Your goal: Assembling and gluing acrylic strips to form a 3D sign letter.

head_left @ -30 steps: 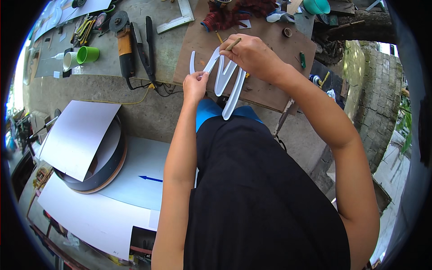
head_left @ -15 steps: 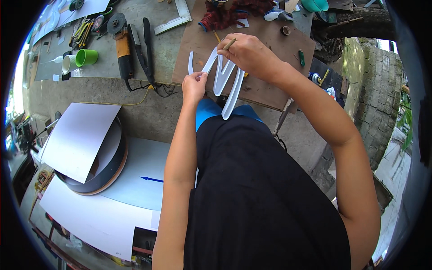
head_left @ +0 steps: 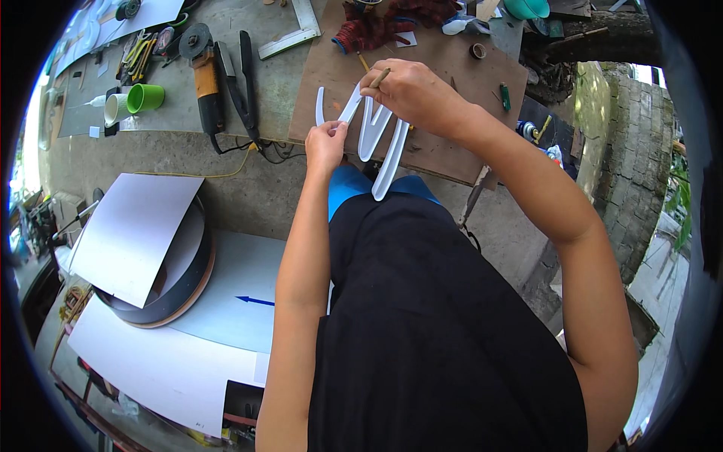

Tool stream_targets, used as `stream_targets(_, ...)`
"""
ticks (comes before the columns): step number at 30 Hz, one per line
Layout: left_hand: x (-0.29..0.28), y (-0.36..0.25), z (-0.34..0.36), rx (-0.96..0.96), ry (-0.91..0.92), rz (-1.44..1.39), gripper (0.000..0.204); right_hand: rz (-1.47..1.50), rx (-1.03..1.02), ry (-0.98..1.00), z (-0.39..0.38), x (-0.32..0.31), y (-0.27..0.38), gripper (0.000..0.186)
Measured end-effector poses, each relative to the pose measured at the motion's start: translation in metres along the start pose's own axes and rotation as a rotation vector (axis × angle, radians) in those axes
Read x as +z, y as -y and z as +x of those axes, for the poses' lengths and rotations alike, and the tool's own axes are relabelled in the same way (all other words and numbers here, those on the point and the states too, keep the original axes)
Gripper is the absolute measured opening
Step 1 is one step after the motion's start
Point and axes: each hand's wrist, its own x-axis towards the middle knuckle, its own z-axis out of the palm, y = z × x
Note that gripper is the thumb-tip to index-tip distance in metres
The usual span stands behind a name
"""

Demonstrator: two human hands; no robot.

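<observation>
My left hand pinches the left side of a white, trough-edged piece shaped like a slanted letter. The piece is held up over the front edge of a brown board, its longest leg reaching down toward my lap. Above its top, my right hand is closed around a thin wooden stick. The far end of the stick is hidden, so I cannot tell whether it touches the piece.
An angle grinder and a black two-armed tool lie on the bench at left, near a green cup. Red-black gloves rest on the board. Lower left, a white sheet covers part of a round dark form.
My right hand has shifted very slightly left and down with the stick. The left hand and the white piece stay nearly in place.
</observation>
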Motion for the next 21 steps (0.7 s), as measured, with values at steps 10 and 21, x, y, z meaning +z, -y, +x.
stream_targets(10,0.0015,0.0028,0.0009,0.025,-0.014,0.015,0.035,-0.037,0.04,0.026,-0.0004,-0.0026,0.0009,0.015)
stream_targets(21,0.0013,0.0024,0.0019,0.012,-0.009,0.004,0.036,-0.027,0.041,0.02,0.0016,-0.0038,0.001,0.016)
